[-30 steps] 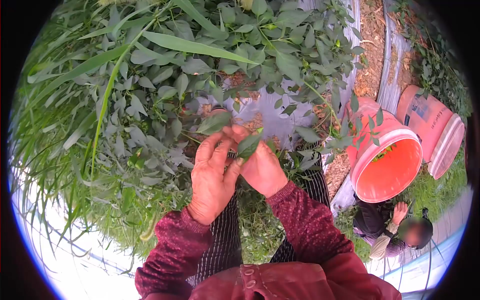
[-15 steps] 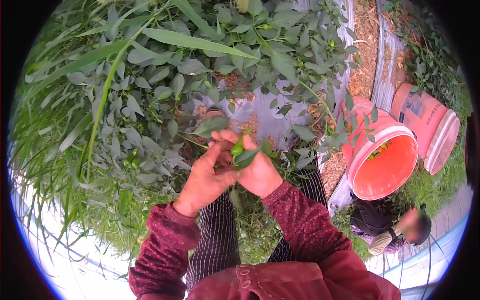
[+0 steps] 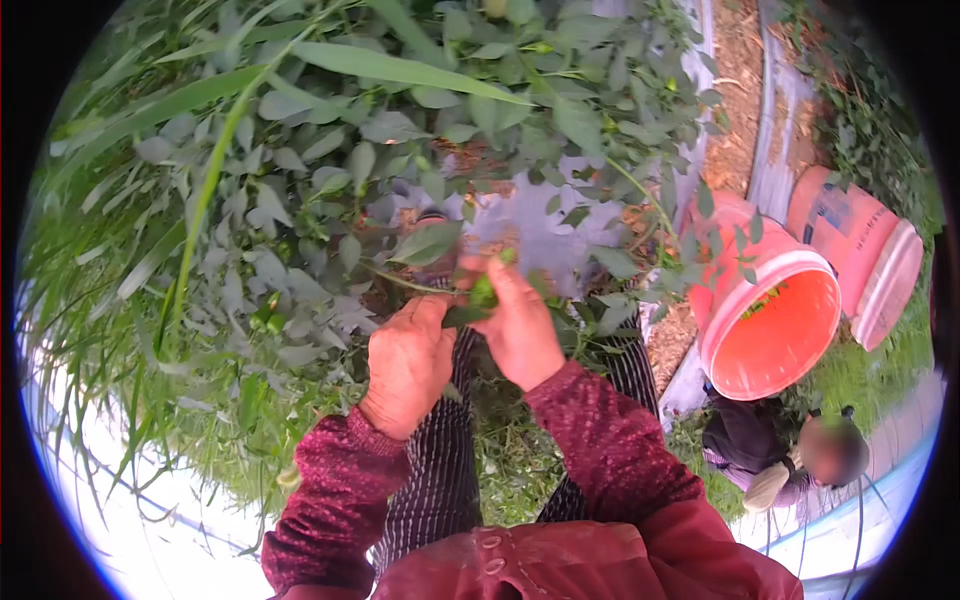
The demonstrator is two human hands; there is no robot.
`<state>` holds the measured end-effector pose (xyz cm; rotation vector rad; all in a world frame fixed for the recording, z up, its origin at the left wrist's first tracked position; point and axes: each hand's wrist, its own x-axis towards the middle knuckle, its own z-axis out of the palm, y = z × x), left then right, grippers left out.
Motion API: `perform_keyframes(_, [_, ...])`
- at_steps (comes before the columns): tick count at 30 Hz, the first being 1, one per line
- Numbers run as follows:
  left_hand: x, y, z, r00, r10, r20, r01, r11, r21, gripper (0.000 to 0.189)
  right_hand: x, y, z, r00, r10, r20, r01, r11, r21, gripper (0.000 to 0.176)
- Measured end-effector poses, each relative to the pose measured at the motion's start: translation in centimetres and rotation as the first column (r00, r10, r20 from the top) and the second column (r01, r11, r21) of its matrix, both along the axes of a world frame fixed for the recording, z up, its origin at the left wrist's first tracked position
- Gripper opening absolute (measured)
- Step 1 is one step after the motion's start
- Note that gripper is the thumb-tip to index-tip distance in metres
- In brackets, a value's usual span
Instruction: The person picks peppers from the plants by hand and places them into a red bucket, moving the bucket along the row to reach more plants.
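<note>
Between my hands is a green pepper, partly hidden and smeared by motion. My right hand is closed around it, thumb and fingers at its sides. My left hand is closed in a pinch just left of the pepper, knuckles up. A thin plant stem runs into its fingertips, and a dark leaf lies between the two hands. Above them a broad pepper leaf hangs from the plant. More green peppers show among the leaves to the left.
A pink bucket lies tilted at the right, with green peppers inside. Behind it leans a second pink bucket. A person crouches at the lower right. Long grass blades cross the left side; plastic mulch covers the ground.
My left hand has turned knuckles up and moved slightly down, its fingers closing on the stem. My right hand has shifted a little, its fingers now more upright around the pepper.
</note>
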<state>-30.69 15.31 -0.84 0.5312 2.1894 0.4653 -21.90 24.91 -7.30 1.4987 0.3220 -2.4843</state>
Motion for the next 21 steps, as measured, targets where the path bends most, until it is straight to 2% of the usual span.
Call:
perform_keyframes(1, [0.0,-0.7,0.1,1.000,0.002,-0.022,-0.002,1.000,-0.028,0.027,0.1,0.2,-0.1,0.998,-0.028,0.056,0.025,0.999,0.042,0.033])
perform_keyframes(3, [0.0,-3.3,0.4,0.991,-0.032,-0.128,0.030,0.999,-0.020,0.034,-0.4,0.1,-0.2,0.984,0.069,0.165,-0.109,0.963,0.248,0.027])
perform_keyframes(4, [-0.4,-4.0,0.6,0.980,-0.188,-0.069,0.178,0.975,-0.129,0.032,-0.5,0.0,-0.2,0.980,0.095,0.172,-0.140,0.951,0.274,0.025])
perform_keyframes(5, [-0.4,-4.0,0.8,0.947,-0.295,-0.129,0.279,0.952,-0.129,0.033,-0.6,-0.1,-0.1,0.984,0.107,0.142,-0.140,0.957,0.253,0.025])
perform_keyframes(7, [-1.6,-3.8,3.1,0.944,-0.267,-0.196,0.282,0.958,0.053,0.036,-0.8,-0.5,0.4,0.988,0.149,0.050,-0.156,0.960,0.233,0.030])
perform_keyframes(9, [-4.0,-4.5,5.8,0.966,-0.179,-0.188,0.202,0.973,0.112,0.041,-0.6,-0.3,0.3,0.987,0.159,-0.033,-0.153,0.978,0.143,0.030])
perform_keyframes(10, [-5.8,-5.3,6.6,0.908,-0.244,-0.341,0.277,0.960,0.051,0.038,-0.7,-0.3,0.4,0.981,0.163,-0.104,-0.156,0.985,0.071,0.030])
perform_keyframes(11, [-7.3,-5.8,7.1,0.840,-0.301,-0.451,0.279,0.953,-0.117,0.034,-0.8,-0.3,0.7,0.980,0.163,-0.110,-0.156,0.985,0.071,0.030])
perform_keyframes(12, [-9.2,-5.2,7.5,0.726,-0.459,-0.511,0.344,0.887,-0.308,0.033,-1.1,-0.2,0.9,0.969,0.191,-0.157,-0.183,0.981,0.064,0.030])
perform_keyframes(13, [-10.3,-6.0,6.9,0.723,-0.461,-0.514,0.346,0.886,-0.308,0.033,-1.2,-0.3,1.1,0.955,0.217,-0.203,-0.209,0.976,0.059,0.030])
perform_keyframes(15, [-11.5,-7.5,5.3,0.758,-0.643,-0.112,0.442,0.632,-0.636,0.036,-1.3,-0.6,1.4,0.950,0.257,-0.178,-0.245,0.966,0.085,0.030])
perform_keyframes(16, [-11.9,-7.7,4.4,0.756,-0.644,-0.118,0.442,0.635,-0.634,0.036,-1.4,-0.7,1.4,0.951,0.249,-0.181,-0.239,0.968,0.076,0.030])
perform_keyframes(18, [-12.4,-8.0,3.3,0.870,-0.477,0.125,0.416,0.573,-0.706,0.038,-1.2,-0.8,1.0,0.953,0.227,-0.199,-0.220,0.974,0.057,0.029])
perform_keyframes(21, [-12.3,-9.2,3.6,0.904,-0.409,0.128,0.380,0.625,-0.682,0.028,-1.3,-0.5,1.3,0.968,0.206,-0.143,-0.204,0.979,0.030,0.029])
